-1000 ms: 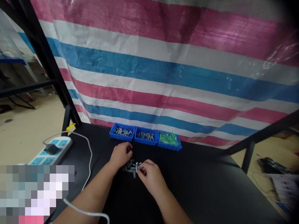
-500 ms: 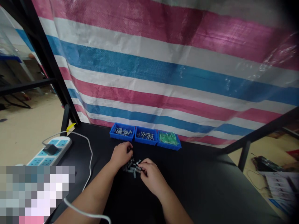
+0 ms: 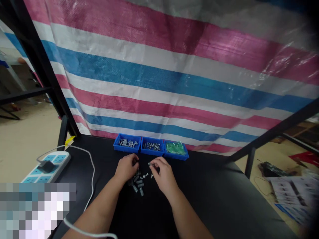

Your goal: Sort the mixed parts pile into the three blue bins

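Note:
My right hand (image 3: 162,172) pinches a small grey metal piece (image 3: 150,164) between thumb and fingertips, held a little above the black tabletop. To its left, my left hand (image 3: 127,167) is closed, its fingers curled inward; what they hold, if anything, is too dark to make out. Between and below the hands lies a loose pile of short grey cylinders (image 3: 140,184). A few small silver screws (image 3: 145,175) are scattered beside the pile, near my right fingers.
Three blue trays stand in a row beyond my hands: one with grey cylinders (image 3: 115,146), one with small screws (image 3: 152,153), one with green plastic packets (image 3: 176,148). At left lie a white power strip (image 3: 65,160) and a white cable (image 3: 93,176). A striped tarp (image 3: 159,79) hangs behind.
My right hand has lifted away from the pile, up and to the right, with the small grey metal piece. My left hand has barely shifted. The view has turned slightly.

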A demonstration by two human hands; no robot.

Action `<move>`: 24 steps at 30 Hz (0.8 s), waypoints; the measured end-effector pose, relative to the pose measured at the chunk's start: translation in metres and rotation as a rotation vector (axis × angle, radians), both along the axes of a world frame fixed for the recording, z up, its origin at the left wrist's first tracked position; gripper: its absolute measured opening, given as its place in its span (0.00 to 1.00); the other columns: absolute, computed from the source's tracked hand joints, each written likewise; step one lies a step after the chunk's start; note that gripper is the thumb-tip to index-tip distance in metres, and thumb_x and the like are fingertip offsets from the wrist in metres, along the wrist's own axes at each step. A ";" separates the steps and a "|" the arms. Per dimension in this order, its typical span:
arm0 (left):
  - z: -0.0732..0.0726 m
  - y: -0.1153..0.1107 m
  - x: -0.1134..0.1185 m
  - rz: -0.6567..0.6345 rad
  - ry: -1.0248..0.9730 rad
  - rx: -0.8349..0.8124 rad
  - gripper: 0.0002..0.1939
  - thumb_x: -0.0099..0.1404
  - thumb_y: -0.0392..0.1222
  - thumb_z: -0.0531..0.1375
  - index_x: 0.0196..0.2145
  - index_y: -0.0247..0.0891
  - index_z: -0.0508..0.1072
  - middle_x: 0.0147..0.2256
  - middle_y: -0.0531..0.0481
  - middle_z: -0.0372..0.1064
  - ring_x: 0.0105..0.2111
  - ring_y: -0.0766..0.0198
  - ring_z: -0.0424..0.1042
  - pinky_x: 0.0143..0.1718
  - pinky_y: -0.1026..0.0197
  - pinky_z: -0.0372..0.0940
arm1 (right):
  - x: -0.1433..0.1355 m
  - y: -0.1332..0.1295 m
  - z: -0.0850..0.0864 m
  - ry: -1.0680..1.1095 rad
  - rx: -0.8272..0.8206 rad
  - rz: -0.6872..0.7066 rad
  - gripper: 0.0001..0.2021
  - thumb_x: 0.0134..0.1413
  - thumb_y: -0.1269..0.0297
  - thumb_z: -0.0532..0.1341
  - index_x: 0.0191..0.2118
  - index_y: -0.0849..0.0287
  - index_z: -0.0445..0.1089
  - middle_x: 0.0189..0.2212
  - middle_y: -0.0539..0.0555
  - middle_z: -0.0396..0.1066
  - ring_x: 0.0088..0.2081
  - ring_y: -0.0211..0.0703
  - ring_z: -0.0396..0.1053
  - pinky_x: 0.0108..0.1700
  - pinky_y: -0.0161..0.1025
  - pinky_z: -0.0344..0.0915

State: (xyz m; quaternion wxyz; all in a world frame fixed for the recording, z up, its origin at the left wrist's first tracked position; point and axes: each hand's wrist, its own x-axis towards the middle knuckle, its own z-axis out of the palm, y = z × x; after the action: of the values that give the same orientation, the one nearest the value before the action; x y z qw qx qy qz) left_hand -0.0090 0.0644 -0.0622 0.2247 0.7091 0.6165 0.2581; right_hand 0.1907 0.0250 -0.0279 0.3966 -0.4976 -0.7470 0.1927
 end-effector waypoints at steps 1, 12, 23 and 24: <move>0.000 0.000 0.000 0.000 -0.004 -0.005 0.08 0.59 0.37 0.59 0.38 0.42 0.74 0.33 0.52 0.74 0.36 0.60 0.71 0.36 0.61 0.57 | 0.002 0.012 0.004 0.020 0.035 -0.012 0.07 0.59 0.71 0.59 0.40 0.57 0.73 0.40 0.55 0.70 0.36 0.41 0.71 0.43 0.39 0.69; -0.001 0.000 -0.001 -0.007 -0.050 0.014 0.09 0.58 0.35 0.59 0.38 0.42 0.73 0.33 0.52 0.74 0.36 0.60 0.71 0.36 0.62 0.57 | -0.049 0.106 0.007 0.078 0.136 -0.200 0.07 0.57 0.65 0.63 0.40 0.58 0.76 0.37 0.54 0.74 0.32 0.41 0.69 0.40 0.38 0.67; -0.002 0.002 -0.002 -0.013 -0.050 0.001 0.09 0.59 0.37 0.59 0.39 0.43 0.74 0.34 0.52 0.74 0.36 0.60 0.71 0.35 0.62 0.57 | -0.020 0.064 0.024 -0.232 -0.236 -0.120 0.05 0.55 0.61 0.64 0.33 0.55 0.76 0.24 0.50 0.75 0.28 0.41 0.70 0.33 0.35 0.61; -0.001 0.001 -0.002 -0.014 -0.043 0.001 0.09 0.59 0.37 0.59 0.39 0.43 0.74 0.34 0.52 0.74 0.36 0.60 0.72 0.36 0.62 0.57 | -0.010 0.051 0.023 -0.281 -0.292 -0.083 0.05 0.53 0.60 0.65 0.33 0.55 0.76 0.24 0.50 0.75 0.28 0.41 0.70 0.33 0.35 0.61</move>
State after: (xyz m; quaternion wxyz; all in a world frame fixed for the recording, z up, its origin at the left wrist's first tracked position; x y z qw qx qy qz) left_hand -0.0109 0.0658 -0.0631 0.2391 0.7079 0.6064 0.2721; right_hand 0.1812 0.0763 -0.0046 0.2195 -0.6022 -0.7380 0.2111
